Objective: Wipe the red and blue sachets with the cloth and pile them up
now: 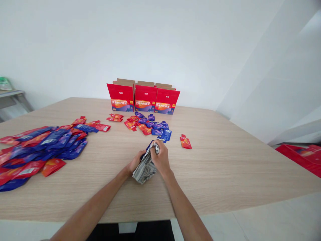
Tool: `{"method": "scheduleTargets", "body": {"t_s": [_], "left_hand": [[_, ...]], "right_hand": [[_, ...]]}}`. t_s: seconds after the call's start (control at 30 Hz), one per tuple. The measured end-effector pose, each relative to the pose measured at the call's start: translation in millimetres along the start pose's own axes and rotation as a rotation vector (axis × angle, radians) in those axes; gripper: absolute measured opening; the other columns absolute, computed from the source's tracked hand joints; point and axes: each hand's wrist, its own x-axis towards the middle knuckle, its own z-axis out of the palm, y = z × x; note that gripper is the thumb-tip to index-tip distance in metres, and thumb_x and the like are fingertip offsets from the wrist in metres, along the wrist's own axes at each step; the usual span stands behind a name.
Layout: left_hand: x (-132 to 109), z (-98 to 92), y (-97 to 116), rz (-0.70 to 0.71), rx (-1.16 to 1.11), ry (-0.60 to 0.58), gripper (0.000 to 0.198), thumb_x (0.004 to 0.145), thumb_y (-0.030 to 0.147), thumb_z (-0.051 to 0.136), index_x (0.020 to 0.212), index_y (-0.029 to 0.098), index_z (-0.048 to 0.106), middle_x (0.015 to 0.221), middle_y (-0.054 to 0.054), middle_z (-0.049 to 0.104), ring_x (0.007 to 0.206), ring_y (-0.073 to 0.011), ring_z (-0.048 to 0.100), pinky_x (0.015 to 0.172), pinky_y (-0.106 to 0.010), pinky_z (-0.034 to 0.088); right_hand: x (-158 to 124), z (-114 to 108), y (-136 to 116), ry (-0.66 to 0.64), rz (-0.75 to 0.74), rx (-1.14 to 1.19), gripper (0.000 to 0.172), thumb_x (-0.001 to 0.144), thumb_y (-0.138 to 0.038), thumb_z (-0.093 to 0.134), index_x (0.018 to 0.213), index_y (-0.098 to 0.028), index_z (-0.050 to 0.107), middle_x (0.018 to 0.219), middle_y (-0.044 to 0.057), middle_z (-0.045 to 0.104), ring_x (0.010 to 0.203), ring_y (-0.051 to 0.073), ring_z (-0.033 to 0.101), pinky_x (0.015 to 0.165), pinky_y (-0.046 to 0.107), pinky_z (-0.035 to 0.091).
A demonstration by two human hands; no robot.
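Over the front middle of the table, a grey-and-white striped cloth hangs bunched between my two hands. My right hand is closed on its upper part, with the fingers curled into the folds. On the other side my left hand is closed round a dark blue pouch, of which only an edge shows beside the cloth; the rest is hidden. Just beyond my hands lies a loose group of small spouted pouches, some blue and some red.
A large heap of red and blue pouches spreads over the table's left side. One red pouch lies apart on the right. Three red cartons with raised flaps stand near the wall. A red container sits beyond the right edge.
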Motion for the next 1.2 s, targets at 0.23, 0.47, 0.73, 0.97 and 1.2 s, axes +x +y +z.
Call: {"method": "scheduleTargets", "body": {"t_s": [0.23,0.47,0.73,0.97,1.2], "left_hand": [[6.6,-1.2,6.4,-0.054,-0.150,0.000,0.019,0.079,0.032,0.066,0.069,0.016,0.067,0.070,-0.004,0.071,0.087,-0.0245,0.070,0.086,-0.031,0.051],[16.6,-9.9,16.0,-0.054,-0.314,-0.076,0.037,0.086,0.050,0.060,0.085,0.014,0.068,0.075,-0.007,0.070,0.079,-0.0239,0.069,0.078,-0.035,0.055],[23.5,-16.2,13.7,0.149,-0.131,-0.037,0.031,0.071,0.020,0.079,0.099,0.017,0.067,0.076,0.001,0.069,0.064,-0.0131,0.063,0.067,-0.024,0.052],[12.5,-1.9,9.1,0.100,-0.083,-0.167,0.031,0.076,0.033,0.076,0.101,0.015,0.071,0.089,-0.005,0.074,0.088,-0.0229,0.069,0.082,-0.030,0.051],[-0.6,4.1,3.8,-0.023,0.038,-0.325,0.032,0.082,0.038,0.072,0.104,0.015,0.072,0.098,-0.007,0.076,0.099,-0.0267,0.068,0.090,-0.035,0.049]], "right_hand": [[-8.0,7.9,-6.3,-0.379,-0.121,0.023,0.013,0.078,-0.012,0.050,0.083,-0.021,0.058,0.083,0.000,0.060,0.077,0.016,0.056,0.073,0.025,0.040],[-3.9,-0.9,-11.8,-0.213,-0.135,0.079,0.010,0.082,-0.013,0.049,0.082,-0.020,0.056,0.081,0.000,0.058,0.078,0.016,0.055,0.074,0.025,0.041],[-7.6,1.6,-13.8,-0.341,-0.219,0.083,0.012,0.081,-0.012,0.049,0.084,-0.021,0.057,0.083,0.001,0.058,0.078,0.016,0.056,0.074,0.026,0.042],[-8.3,8.7,-1.6,-0.317,-0.102,-0.110,0.011,0.082,-0.016,0.052,0.087,-0.023,0.059,0.090,0.002,0.063,0.083,0.019,0.058,0.077,0.028,0.044],[-0.1,-1.2,1.9,0.051,-0.026,-0.089,0.008,0.087,-0.020,0.049,0.086,-0.022,0.056,0.083,0.002,0.059,0.080,0.018,0.056,0.076,0.028,0.042]]}}
